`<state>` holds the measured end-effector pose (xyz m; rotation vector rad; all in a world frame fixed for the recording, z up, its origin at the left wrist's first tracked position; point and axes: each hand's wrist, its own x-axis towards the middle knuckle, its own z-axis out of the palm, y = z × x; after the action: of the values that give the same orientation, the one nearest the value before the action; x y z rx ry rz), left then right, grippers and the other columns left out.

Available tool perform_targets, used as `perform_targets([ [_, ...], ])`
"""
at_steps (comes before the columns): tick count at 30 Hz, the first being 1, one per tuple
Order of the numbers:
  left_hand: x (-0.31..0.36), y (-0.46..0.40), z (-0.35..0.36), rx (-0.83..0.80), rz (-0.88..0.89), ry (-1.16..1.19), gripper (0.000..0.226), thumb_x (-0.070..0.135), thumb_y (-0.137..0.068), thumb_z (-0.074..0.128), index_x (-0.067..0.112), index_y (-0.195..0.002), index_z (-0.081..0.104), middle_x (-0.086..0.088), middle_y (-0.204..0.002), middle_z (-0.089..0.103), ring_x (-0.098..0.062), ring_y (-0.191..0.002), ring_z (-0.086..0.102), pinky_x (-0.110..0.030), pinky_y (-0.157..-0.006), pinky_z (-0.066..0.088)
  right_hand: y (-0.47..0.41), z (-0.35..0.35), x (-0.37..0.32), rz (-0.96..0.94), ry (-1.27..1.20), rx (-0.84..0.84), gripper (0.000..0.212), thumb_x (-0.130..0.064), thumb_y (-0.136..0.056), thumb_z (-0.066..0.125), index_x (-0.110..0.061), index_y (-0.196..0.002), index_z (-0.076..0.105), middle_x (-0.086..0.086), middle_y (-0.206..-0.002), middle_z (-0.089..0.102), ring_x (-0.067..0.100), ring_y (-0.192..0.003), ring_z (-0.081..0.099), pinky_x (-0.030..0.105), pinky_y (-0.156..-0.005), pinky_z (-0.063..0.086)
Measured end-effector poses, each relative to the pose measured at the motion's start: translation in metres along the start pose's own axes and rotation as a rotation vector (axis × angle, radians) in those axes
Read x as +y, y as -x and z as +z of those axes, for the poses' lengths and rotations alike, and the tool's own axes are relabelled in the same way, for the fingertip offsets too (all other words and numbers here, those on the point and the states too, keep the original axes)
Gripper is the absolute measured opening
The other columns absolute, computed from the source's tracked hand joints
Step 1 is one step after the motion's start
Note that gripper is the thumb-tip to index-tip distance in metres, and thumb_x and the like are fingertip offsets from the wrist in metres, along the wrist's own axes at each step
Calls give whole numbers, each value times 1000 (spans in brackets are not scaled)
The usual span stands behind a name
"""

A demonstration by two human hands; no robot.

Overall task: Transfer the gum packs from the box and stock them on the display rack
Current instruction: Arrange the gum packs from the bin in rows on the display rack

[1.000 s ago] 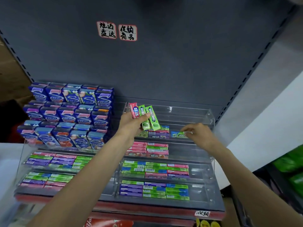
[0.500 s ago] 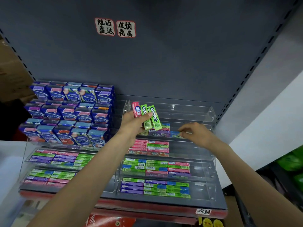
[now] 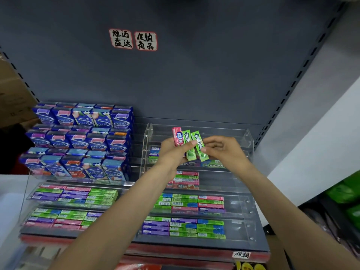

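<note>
At frame centre, a fan of three slim gum packs (image 3: 188,143), one pink and two green, is gripped by the curled fingers of the left hand (image 3: 174,152). The rightmost green pack is pinched by the right hand (image 3: 224,151). Behind them stands the clear acrylic tiered display rack (image 3: 248,137), partly stocked.

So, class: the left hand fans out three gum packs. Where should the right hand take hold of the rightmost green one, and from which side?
Pinch the green pack at its free lower end, coming from the right: the left hand covers its middle, and the right hand is beside it.
</note>
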<state>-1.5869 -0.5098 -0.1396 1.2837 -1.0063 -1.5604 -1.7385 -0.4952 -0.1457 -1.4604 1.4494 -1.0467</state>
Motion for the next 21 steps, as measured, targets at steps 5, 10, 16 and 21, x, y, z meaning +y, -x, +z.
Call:
perform_targets([
  [5,9,0,-2,-57,-85,124,7,4,-89,60,5,-96,59,-10,-91,70,-12,-71,70,-24,-65,59,-5,-30,12,-35,338,188,23,-6,-81,70,-8,-104,70,6,-92,68,12,-80,62,6,-68,46],
  [10,9,-1,-9,-27,-118,160,6,2,-92,55,6,-96,55,-13,-102,67,-13,-69,70,-23,-60,58,-8,-41,38,-125,794,63,24,-9,-89,61,-11,-112,69,7,-108,65,21,-97,61,19,-86,43],
  [16,8,-2,-10,-18,-110,115,6,3,-91,57,8,-95,57,-12,-104,67,-16,-77,70,-26,-69,59,-12,-29,40,-93,814,-183,23,-20,-92,57,-13,-112,68,5,-110,64,11,-91,57,15,-82,39],
  [21,5,-3,-8,21,-103,28,10,7,-87,64,9,-96,59,-9,-104,66,-17,-87,66,-29,-77,56,-15,-28,36,-46,778,-252,29,-26,-92,57,-12,-116,64,6,-116,62,15,-103,56,16,-82,37],
])
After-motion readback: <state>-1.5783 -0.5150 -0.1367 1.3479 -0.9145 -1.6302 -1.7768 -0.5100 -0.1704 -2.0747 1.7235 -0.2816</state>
